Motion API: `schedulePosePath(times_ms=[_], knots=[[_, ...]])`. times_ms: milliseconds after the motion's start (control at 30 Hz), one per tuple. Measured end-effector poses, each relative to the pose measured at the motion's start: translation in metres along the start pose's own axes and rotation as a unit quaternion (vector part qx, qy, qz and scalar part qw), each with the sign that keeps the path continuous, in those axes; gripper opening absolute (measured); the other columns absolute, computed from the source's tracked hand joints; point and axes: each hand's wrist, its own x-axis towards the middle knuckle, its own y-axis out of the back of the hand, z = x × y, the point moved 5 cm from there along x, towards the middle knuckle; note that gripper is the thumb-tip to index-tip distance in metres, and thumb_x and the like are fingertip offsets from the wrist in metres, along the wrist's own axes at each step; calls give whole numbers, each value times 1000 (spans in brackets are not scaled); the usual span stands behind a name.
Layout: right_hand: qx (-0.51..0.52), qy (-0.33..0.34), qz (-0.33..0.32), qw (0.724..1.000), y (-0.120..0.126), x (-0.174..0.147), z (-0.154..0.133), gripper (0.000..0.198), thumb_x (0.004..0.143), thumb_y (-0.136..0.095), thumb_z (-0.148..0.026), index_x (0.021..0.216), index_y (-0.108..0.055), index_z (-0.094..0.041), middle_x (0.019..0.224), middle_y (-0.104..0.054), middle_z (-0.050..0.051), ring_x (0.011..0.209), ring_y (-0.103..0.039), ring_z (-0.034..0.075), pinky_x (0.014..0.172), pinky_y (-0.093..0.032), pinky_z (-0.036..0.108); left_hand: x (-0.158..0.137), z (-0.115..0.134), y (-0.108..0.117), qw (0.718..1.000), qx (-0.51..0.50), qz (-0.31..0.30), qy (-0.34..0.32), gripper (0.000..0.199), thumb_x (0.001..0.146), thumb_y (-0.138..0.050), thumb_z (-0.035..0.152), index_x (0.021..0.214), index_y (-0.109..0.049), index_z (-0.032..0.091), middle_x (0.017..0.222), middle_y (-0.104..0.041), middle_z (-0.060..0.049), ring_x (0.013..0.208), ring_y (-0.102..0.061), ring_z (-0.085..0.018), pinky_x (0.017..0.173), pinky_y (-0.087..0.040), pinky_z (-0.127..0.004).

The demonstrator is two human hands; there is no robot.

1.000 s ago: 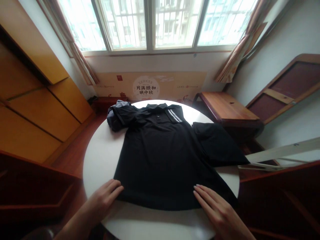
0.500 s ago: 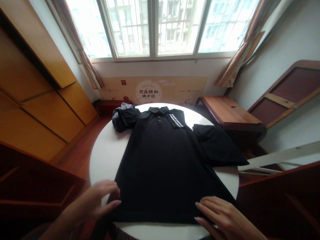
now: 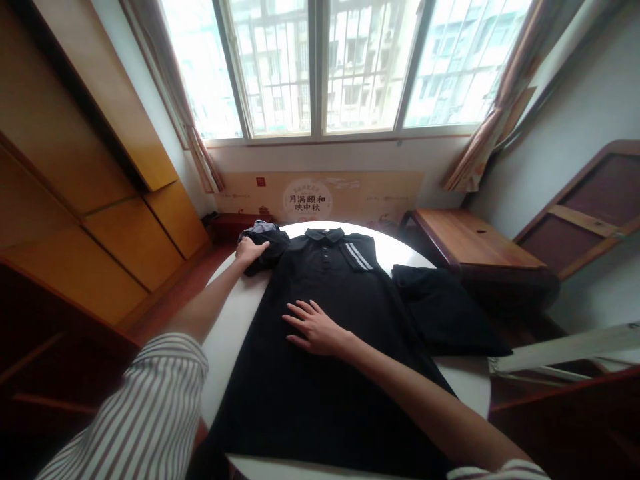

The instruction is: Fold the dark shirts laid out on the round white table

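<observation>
A black polo shirt (image 3: 325, 280) lies front up on the white round table (image 3: 235, 300), collar at the far end. White stripes mark its right-hand sleeve, which is folded in over the chest. My left hand (image 3: 251, 251) reaches to the far left and closes on black cloth beside the shirt's shoulder. This cloth looks like the other sleeve, lying over a grey and black clothes bundle (image 3: 260, 227); the fingertips are partly hidden. My right hand (image 3: 315, 328) rests palm down on the middle of the shirt, fingers spread.
Folded black clothing (image 3: 445, 310) lies at the right of the table, partly over its edge. Beyond the table stand a wooden side table (image 3: 475, 237) and a wall under windows. Yellow cabinets (image 3: 135, 233) are on the left. Dark red wooden furniture flanks me.
My left hand has moved from the shirt's lower left corner up to the cloth at the far left. My right hand has left the hem and now lies flat mid-shirt. The view has shifted slightly.
</observation>
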Motion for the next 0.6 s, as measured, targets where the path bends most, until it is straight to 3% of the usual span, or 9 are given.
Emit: schedulePosePath(times_ms=[100, 233, 333, 433, 500, 600], knots=[[25, -10, 34, 999, -8, -4, 5, 58, 99, -43, -52, 146, -48, -18, 156, -40, 13, 146, -31, 32, 119, -22, 55, 3, 15, 2, 998, 4, 44, -46, 54, 81, -70, 25, 127, -53, 5, 124, -64, -26, 118, -61, -37, 97, -49, -39], [40, -8, 41, 998, -9, -7, 5, 58, 98, -45, -52, 145, -49, -17, 155, -41, 13, 146, -31, 32, 119, -21, 55, -13, 66, 3, 963, 9, 118, -242, 42, 85, -53, 5, 125, -57, 14, 124, -64, -17, 118, -61, -28, 101, -46, -36], [47, -6, 42, 998, -8, -6, 5, 58, 99, -44, -51, 145, -49, -18, 156, -40, 13, 146, -31, 32, 119, -21, 55, -34, 104, -31, 943, 45, 0, -331, 39, 84, -59, 11, 122, -62, 19, 116, -69, -10, 110, -64, -23, 96, -49, -29], [50, -3, 45, 998, -7, -7, 4, 57, 99, -43, -51, 145, -48, -18, 156, -41, 13, 146, -31, 32, 119, -21, 55, -46, 125, -71, 924, 91, -125, -349, 23, 83, -66, 28, 103, -72, 17, 93, -74, -9, 93, -69, -24, 84, -52, -28], [50, -1, 48, 998, -7, -7, 4, 57, 99, -43, -51, 145, -48, -17, 155, -41, 13, 145, -32, 32, 119, -22, 55, -35, 130, -82, 930, 101, -125, -330, 23, 87, -61, 34, 93, -75, 16, 91, -74, -11, 94, -69, -25, 85, -52, -29], [51, -1, 51, 997, -6, -7, 3, 57, 99, -43, -51, 144, -49, -17, 155, -41, 13, 144, -33, 33, 119, -23, 56, -1, 129, -85, 944, 113, -104, -291, 27, 88, -58, 29, 101, -76, 13, 109, -72, -17, 109, -65, -29, 95, -49, -33]])
